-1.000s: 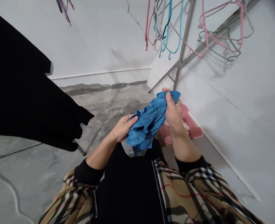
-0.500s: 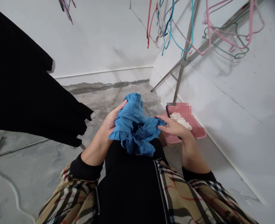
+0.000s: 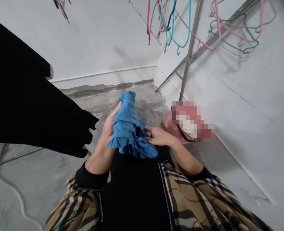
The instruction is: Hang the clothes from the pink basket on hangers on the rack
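1. Blue cloth [image 3: 126, 123], ruffled: hanging bunched between both hands, lying just toward 8 o'clock from the view's centre.
2. Left hand [image 3: 109, 125]: grasping the cloth at its 9 o'clock side; most fingers are hiding behind the fabric.
3. Right hand [image 3: 159, 136]: thumb and fingers pinching the ruffles at about 4 o'clock on the cloth.
4. Pink basket [image 3: 173, 130], partly pixelated: standing at 3 o'clock from the cloth.
5. Black cloth [image 3: 31, 102]: spreading at 9 o'clock.
6. Red hanger [image 3: 148, 24]: hanging toward 12 o'clock.
7. White hose [image 3: 23, 205]: curving along the floor at 8 o'clock.
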`<state>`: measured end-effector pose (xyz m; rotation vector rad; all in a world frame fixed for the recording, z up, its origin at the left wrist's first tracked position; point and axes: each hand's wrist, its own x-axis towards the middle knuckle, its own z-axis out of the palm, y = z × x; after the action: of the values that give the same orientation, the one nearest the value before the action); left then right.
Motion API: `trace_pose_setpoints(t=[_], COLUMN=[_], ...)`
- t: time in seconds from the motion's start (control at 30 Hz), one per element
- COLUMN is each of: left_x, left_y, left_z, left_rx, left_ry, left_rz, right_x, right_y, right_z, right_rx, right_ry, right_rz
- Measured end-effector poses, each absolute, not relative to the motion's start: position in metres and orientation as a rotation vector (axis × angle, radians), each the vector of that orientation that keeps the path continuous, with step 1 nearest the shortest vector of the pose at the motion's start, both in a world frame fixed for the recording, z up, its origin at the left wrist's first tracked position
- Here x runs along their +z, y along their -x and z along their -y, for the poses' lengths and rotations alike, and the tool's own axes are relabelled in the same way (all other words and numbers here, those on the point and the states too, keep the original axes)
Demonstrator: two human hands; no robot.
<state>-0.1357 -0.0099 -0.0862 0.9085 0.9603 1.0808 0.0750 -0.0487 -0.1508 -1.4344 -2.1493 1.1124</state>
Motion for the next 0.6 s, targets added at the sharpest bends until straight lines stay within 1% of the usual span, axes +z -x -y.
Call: trace_pose_setpoints(t=[0.07,0.2,0.23,0.27,0.33,0.37,0.4,0.43,0.53,0.6], left_x=[-0.087,-0.093,-0.094,-0.095,-0.095,-0.095,-0.093,-0.092,-0.087,-0.086], left_y=[0.14,0.146,0.145,0.144,0.139,0.136,0.133,0.129,0.124,0.127], left_z=[0.007,0.004,0.004,0.005,0.009,0.011,0.014,0.016,0.022,0.024], left_rx=[1.136,1.245,1.258,1.262,1.246,1.225,1.196,1.175,1.176,1.183], left_ry=[-0.838,-0.77,-0.762,-0.747,-0.687,-0.65,-0.618,-0.592,-0.548,-0.52], left_rz=[-0.947,-0.943,-0.934,-0.914,-0.855,-0.833,-0.822,-0.826,-0.856,-0.834], right_x=[-0.146,-0.127,-0.125,-0.126,-0.136,-0.145,-0.155,-0.166,-0.192,-0.196], right_y=[-0.086,-0.109,-0.11,-0.109,-0.097,-0.089,-0.079,-0.07,-0.05,-0.048], right_z=[0.056,0.069,0.07,0.068,0.061,0.056,0.051,0.046,0.035,0.03], right_rx=[1.163,1.62,1.623,1.534,1.237,1.127,1.087,1.125,1.434,1.449], right_ry=[1.432,1.183,1.184,1.225,1.333,1.362,1.355,1.315,1.16,1.182], right_rz=[2.22,2.2,2.147,2.063,1.832,1.735,1.678,1.665,1.617,1.449])
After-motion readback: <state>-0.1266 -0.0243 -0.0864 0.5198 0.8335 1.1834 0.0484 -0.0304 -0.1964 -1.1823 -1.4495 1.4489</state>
